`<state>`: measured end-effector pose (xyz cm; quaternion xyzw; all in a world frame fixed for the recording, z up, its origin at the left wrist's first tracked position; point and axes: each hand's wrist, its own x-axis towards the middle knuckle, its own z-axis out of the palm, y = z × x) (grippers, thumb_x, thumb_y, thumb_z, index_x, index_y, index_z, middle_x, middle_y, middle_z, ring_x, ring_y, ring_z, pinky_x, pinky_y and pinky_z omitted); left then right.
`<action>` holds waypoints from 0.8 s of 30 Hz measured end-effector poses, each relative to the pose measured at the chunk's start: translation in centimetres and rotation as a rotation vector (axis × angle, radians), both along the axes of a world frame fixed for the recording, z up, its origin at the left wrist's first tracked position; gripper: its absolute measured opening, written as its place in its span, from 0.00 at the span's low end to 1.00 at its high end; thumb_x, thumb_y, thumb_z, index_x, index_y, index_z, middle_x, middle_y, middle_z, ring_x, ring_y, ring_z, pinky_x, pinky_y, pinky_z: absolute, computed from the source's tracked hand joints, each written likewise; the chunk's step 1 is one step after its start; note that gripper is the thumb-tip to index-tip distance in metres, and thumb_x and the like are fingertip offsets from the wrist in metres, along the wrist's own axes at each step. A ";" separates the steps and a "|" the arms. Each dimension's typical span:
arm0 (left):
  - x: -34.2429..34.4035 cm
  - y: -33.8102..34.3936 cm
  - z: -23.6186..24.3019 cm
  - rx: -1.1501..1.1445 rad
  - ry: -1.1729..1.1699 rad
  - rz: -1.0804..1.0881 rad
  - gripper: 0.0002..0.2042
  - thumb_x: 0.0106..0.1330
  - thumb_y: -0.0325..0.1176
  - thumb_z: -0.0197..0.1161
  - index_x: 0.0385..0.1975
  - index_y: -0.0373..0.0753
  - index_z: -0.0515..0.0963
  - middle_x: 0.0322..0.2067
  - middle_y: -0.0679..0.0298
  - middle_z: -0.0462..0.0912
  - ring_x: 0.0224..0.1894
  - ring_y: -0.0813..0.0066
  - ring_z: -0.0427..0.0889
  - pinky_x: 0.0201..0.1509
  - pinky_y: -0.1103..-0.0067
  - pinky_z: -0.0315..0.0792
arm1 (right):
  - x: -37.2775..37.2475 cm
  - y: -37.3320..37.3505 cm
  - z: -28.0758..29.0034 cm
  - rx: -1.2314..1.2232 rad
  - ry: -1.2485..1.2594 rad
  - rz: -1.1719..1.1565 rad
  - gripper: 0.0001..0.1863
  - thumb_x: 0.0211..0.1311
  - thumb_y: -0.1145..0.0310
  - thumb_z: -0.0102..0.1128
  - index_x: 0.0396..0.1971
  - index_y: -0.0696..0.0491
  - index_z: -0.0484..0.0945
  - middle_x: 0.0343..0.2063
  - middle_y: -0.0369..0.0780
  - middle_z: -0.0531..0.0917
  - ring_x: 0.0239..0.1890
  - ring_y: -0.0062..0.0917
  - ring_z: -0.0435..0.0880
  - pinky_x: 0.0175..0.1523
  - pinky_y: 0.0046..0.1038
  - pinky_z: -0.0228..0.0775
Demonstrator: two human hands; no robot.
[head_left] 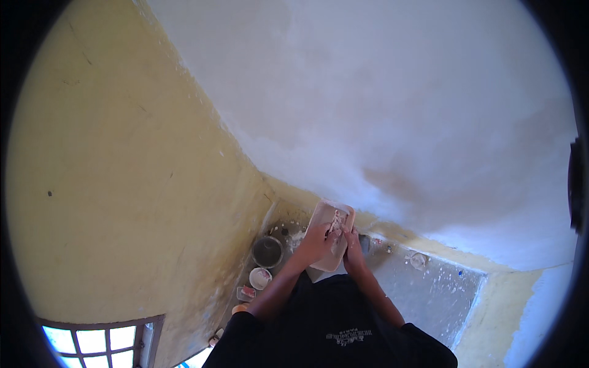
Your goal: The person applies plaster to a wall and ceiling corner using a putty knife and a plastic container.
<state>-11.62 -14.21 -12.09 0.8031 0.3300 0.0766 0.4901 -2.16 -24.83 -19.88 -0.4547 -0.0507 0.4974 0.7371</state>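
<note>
Both hands are at a pale rectangular tray [325,257], held low in front of my body and streaked with white material. My left hand [316,242] reaches over the tray, its fingers curled at a small, white-smeared dark object [336,221] that I cannot make out. My right hand [351,248] grips the tray's right side, its fingers also smeared white. Part of the tray's inside is hidden behind my left hand.
A yellow wall [110,172] stands left, with a paned window [92,340]. A white-coated wall [399,104] fills the upper right. On the splattered floor [417,294] are a dark bucket [267,251], a white bucket [260,278], a small container [245,294] and a crumpled pale item [418,260].
</note>
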 end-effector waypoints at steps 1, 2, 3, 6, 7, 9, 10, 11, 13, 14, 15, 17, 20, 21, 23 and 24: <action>-0.2 0.0 -0.3 0.105 -0.017 0.030 0.13 0.66 0.35 0.56 0.37 0.28 0.77 0.28 0.43 0.80 0.33 0.54 0.83 0.40 0.67 0.73 | -0.1 0.1 0.3 0.013 0.038 -0.006 0.33 0.68 0.59 0.54 0.65 0.58 0.53 0.57 0.45 0.68 0.59 0.29 0.70 0.62 0.32 0.65; -0.4 0.1 -0.6 0.211 -0.034 0.061 0.14 0.66 0.35 0.57 0.38 0.28 0.77 0.28 0.42 0.80 0.32 0.55 0.82 0.39 0.68 0.73 | -0.1 0.2 0.6 0.026 0.075 -0.012 0.32 0.68 0.60 0.54 0.65 0.57 0.54 0.57 0.44 0.69 0.58 0.29 0.71 0.62 0.32 0.65; -0.5 0.5 -0.4 0.209 -0.037 0.060 0.14 0.66 0.35 0.57 0.38 0.28 0.77 0.28 0.42 0.80 0.32 0.55 0.82 0.39 0.68 0.73 | 0.1 0.1 0.5 0.024 0.072 -0.014 0.32 0.68 0.60 0.54 0.65 0.57 0.54 0.57 0.44 0.69 0.58 0.29 0.71 0.62 0.32 0.65; -1.5 2.5 0.8 0.125 0.001 0.083 0.12 0.66 0.35 0.57 0.37 0.29 0.76 0.30 0.44 0.81 0.32 0.52 0.81 0.38 0.66 0.72 | 1.2 0.0 0.3 0.073 0.135 -0.054 0.30 0.68 0.62 0.52 0.65 0.56 0.55 0.55 0.43 0.70 0.58 0.29 0.71 0.61 0.33 0.66; -1.9 2.8 1.7 -0.066 -0.043 0.137 0.11 0.67 0.33 0.56 0.38 0.29 0.76 0.31 0.49 0.82 0.32 0.62 0.80 0.39 0.70 0.72 | 1.5 0.0 0.0 0.085 0.111 -0.059 0.29 0.68 0.62 0.52 0.64 0.56 0.55 0.55 0.43 0.70 0.58 0.29 0.71 0.61 0.33 0.66; -2.6 3.2 1.9 -0.260 -0.081 0.191 0.10 0.68 0.31 0.56 0.40 0.29 0.76 0.32 0.55 0.83 0.33 0.72 0.80 0.39 0.74 0.72 | 1.9 -0.2 -0.2 0.093 0.092 -0.065 0.29 0.69 0.62 0.51 0.64 0.56 0.55 0.54 0.42 0.71 0.58 0.29 0.71 0.61 0.32 0.67; -3.0 3.4 1.2 -0.359 -0.174 0.195 0.10 0.69 0.29 0.55 0.43 0.29 0.76 0.33 0.60 0.83 0.33 0.78 0.79 0.40 0.77 0.72 | 2.0 -0.2 -0.2 0.105 0.092 -0.083 0.28 0.69 0.62 0.51 0.64 0.56 0.56 0.54 0.42 0.71 0.57 0.28 0.72 0.61 0.32 0.67; -3.2 3.5 0.7 -0.458 -0.268 0.198 0.10 0.71 0.28 0.54 0.46 0.29 0.76 0.34 0.66 0.82 0.34 0.83 0.77 0.41 0.79 0.73 | 2.0 -0.2 -0.2 0.116 0.092 -0.101 0.27 0.69 0.62 0.50 0.63 0.55 0.57 0.54 0.42 0.71 0.57 0.28 0.72 0.60 0.32 0.67; -3.3 3.7 -0.2 -0.517 -0.255 0.189 0.11 0.71 0.28 0.55 0.48 0.29 0.75 0.35 0.65 0.82 0.35 0.82 0.78 0.42 0.79 0.73 | 2.0 0.1 -0.7 0.103 0.115 -0.128 0.26 0.70 0.62 0.49 0.63 0.55 0.58 0.54 0.41 0.71 0.57 0.27 0.72 0.60 0.31 0.67; -3.3 3.7 -0.6 -0.565 -0.247 0.183 0.12 0.71 0.28 0.55 0.49 0.30 0.74 0.37 0.64 0.82 0.37 0.80 0.79 0.44 0.79 0.74 | 1.9 0.1 -0.9 0.101 0.136 -0.149 0.24 0.70 0.62 0.48 0.62 0.54 0.58 0.54 0.41 0.71 0.56 0.26 0.73 0.60 0.31 0.67; -3.1 3.6 0.0 -0.565 -0.246 0.180 0.12 0.71 0.28 0.55 0.49 0.30 0.74 0.37 0.64 0.82 0.37 0.80 0.79 0.44 0.79 0.74 | 2.1 0.3 -0.6 0.101 0.136 -0.153 0.24 0.70 0.62 0.48 0.62 0.54 0.58 0.54 0.41 0.71 0.56 0.26 0.73 0.60 0.31 0.67; -2.6 3.0 1.1 -0.824 -0.340 0.264 0.12 0.70 0.27 0.54 0.50 0.29 0.73 0.40 0.62 0.81 0.40 0.77 0.80 0.48 0.78 0.74 | 2.6 0.3 -0.2 0.086 0.129 -0.173 0.23 0.71 0.62 0.47 0.61 0.54 0.60 0.53 0.40 0.72 0.56 0.26 0.73 0.61 0.32 0.66; -3.3 3.1 -1.3 -0.937 -0.404 0.320 0.13 0.70 0.26 0.53 0.52 0.29 0.72 0.43 0.62 0.81 0.41 0.77 0.81 0.49 0.77 0.75 | 2.9 0.5 -0.3 0.180 0.191 -0.135 0.23 0.71 0.61 0.49 0.61 0.53 0.60 0.52 0.40 0.73 0.56 0.26 0.73 0.61 0.32 0.66; -3.2 3.0 -1.2 -0.934 -0.402 0.317 0.13 0.70 0.26 0.53 0.52 0.29 0.72 0.43 0.62 0.81 0.41 0.77 0.81 0.49 0.77 0.75 | 3.1 0.3 -0.2 0.183 0.191 -0.138 0.23 0.71 0.61 0.49 0.61 0.53 0.60 0.52 0.40 0.73 0.56 0.26 0.73 0.61 0.32 0.66; -3.0 2.6 -0.9 -1.029 -0.481 0.319 0.15 0.70 0.23 0.50 0.55 0.28 0.69 0.46 0.58 0.79 0.45 0.73 0.81 0.52 0.74 0.76 | 3.4 -0.3 0.0 0.170 0.184 -0.175 0.24 0.70 0.61 0.50 0.61 0.52 0.60 0.52 0.41 0.73 0.56 0.27 0.73 0.61 0.33 0.67; -2.6 2.6 -0.6 -1.017 -0.488 0.313 0.15 0.70 0.23 0.50 0.55 0.28 0.69 0.46 0.58 0.79 0.45 0.73 0.81 0.52 0.74 0.76 | 3.9 -0.4 0.2 0.184 0.180 -0.173 0.24 0.70 0.61 0.50 0.61 0.52 0.60 0.52 0.41 0.73 0.56 0.27 0.73 0.61 0.33 0.67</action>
